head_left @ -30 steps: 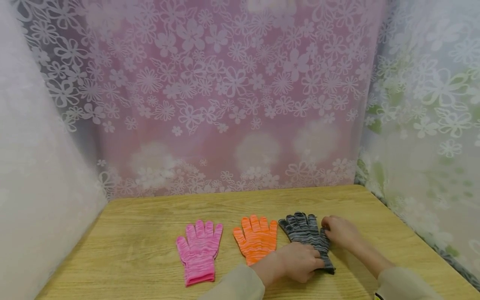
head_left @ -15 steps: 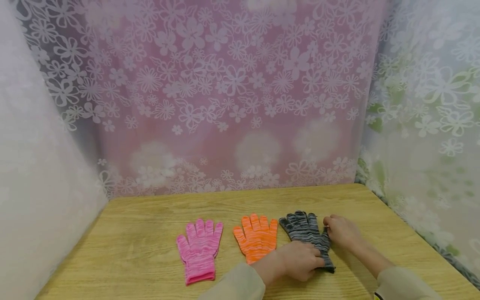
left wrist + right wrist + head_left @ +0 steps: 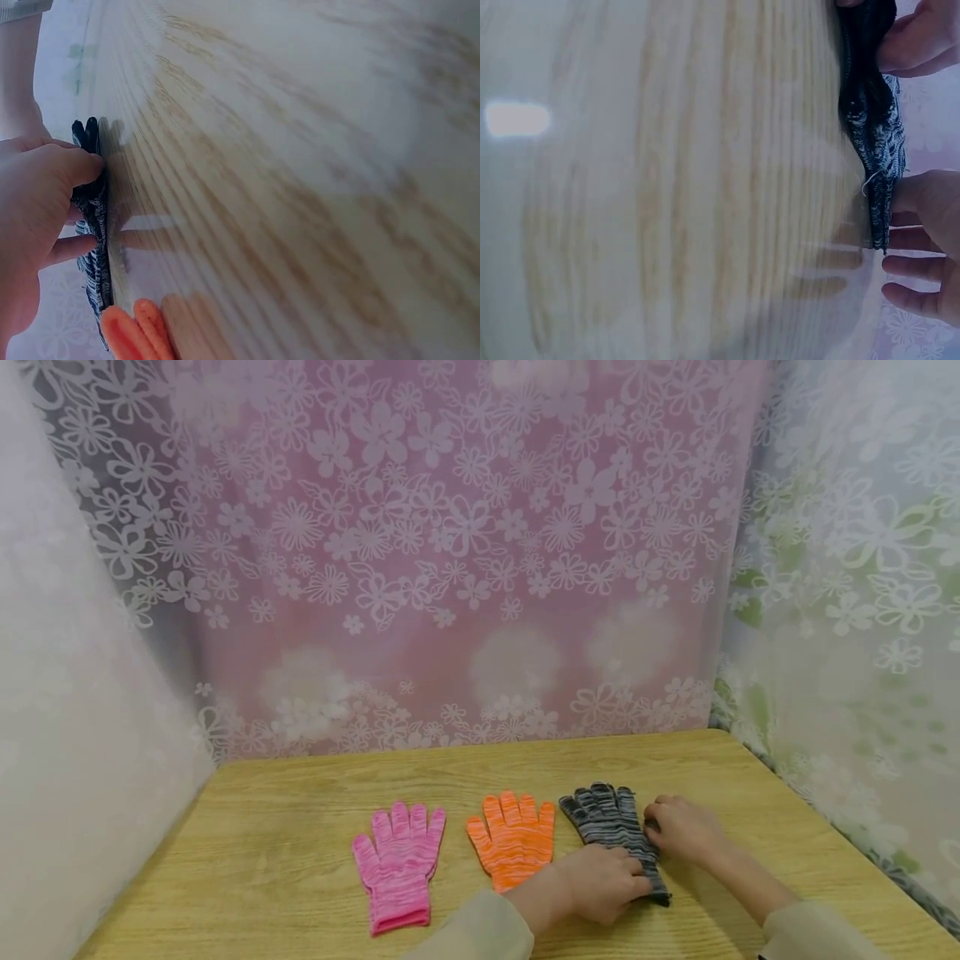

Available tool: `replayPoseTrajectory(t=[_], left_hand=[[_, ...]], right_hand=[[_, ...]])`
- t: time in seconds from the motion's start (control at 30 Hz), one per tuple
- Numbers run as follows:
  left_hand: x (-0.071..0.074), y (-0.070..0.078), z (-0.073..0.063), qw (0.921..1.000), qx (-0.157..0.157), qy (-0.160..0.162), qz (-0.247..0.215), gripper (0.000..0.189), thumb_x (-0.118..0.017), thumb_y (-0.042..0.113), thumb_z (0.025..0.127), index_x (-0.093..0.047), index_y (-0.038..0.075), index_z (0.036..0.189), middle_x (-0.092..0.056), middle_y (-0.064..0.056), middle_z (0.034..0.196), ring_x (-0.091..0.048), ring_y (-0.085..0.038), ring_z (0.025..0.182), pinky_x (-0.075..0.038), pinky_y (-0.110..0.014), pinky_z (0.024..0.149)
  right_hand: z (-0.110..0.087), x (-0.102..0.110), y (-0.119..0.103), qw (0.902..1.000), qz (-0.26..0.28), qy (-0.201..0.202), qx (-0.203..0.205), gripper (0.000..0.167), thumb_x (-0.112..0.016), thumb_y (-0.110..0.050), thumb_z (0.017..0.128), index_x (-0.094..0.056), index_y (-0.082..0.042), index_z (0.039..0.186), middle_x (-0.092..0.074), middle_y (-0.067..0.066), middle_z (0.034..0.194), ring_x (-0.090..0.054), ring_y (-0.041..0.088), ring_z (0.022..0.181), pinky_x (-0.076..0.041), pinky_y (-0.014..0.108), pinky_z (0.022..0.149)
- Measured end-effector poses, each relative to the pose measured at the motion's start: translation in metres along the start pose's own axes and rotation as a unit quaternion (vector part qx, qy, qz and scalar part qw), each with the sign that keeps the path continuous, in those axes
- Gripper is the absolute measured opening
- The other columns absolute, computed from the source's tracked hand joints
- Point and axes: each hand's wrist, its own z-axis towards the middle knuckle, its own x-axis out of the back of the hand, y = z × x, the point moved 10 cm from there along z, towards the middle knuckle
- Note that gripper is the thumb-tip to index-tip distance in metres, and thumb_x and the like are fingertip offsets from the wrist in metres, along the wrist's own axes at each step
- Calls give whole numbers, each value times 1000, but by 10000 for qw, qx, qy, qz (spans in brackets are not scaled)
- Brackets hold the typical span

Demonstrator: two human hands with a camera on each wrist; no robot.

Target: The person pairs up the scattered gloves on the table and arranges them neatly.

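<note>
A black-and-grey striped knit glove (image 3: 615, 822) lies flat on the wooden table, fingers pointing away. My left hand (image 3: 600, 883) lies across its lower palm and cuff. In the left wrist view the thumb of that hand is bent against the dark cuff (image 3: 91, 195), with another finger reaching onto the knit. From the right, my right hand (image 3: 686, 828) holds the glove's thumb with its fingertips. The right wrist view has the other fingers (image 3: 911, 292) loosely extended beside the striped knit (image 3: 881, 142), where a loose thread sticks out.
An orange knit glove (image 3: 513, 839) lies just left of the black one, partly covered by my left forearm. Farther left is a pink knit glove (image 3: 401, 864). Flower-patterned curtains (image 3: 465, 552) surround the wooden table (image 3: 262, 843) at the back and sides.
My right hand has shifted slightly nearer along the glove's thumb, which bends in with it. My left hand stays on the glove's lower part, and the pink and orange gloves have not moved.
</note>
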Motion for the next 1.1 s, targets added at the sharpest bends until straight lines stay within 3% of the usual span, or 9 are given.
replayPoseTrajectory(t=[0.2, 0.43, 0.63, 0.93, 1.1], left_hand=[[3, -2, -2, 9999, 41, 61, 85, 25, -48, 33, 96, -58, 30, 118, -53, 14, 103, -49, -1, 98, -42, -15, 80], [8, 5, -2, 9988, -124, 345, 326, 22, -45, 34, 97, -62, 27, 108, -55, 14, 99, -50, 0, 93, -41, -13, 79], [6, 4, -2, 9991, -53, 275, 314, 23, -47, 36, 95, -60, 27, 110, -55, 14, 98, -50, 0, 92, -40, -13, 81], [4, 4, -1, 9999, -95, 77, -24, 25, -46, 37, 95, -60, 25, 113, -54, 13, 98, -50, 0, 91, -39, -14, 83], [2, 5, -1, 9999, -120, 100, -16, 24, -47, 37, 94, -60, 26, 112, -53, 13, 96, -49, 0, 88, -39, -13, 82]], right_hand=[[0, 1, -2, 9992, 111, 316, 235, 4, -68, -9, 79, -65, -10, 79, -56, 0, 77, -57, 22, 70, -47, 35, 61], [7, 4, 1, 9985, 366, 256, 322, 6, -69, -6, 78, -66, -6, 83, -57, 3, 79, -58, 22, 72, -48, 34, 62], [23, 16, 4, 9967, 688, 307, 286, 11, -66, -2, 80, -68, -4, 90, -61, 6, 86, -60, 26, 77, -49, 34, 60], [45, -5, 9, 9960, 830, -338, 77, 16, -67, -12, 82, -68, -5, 97, -65, 10, 92, -61, 24, 75, -49, 36, 59], [49, -15, 12, 9963, 769, -375, 26, 15, -68, -10, 81, -66, -6, 95, -65, 9, 91, -61, 24, 73, -48, 36, 58]])
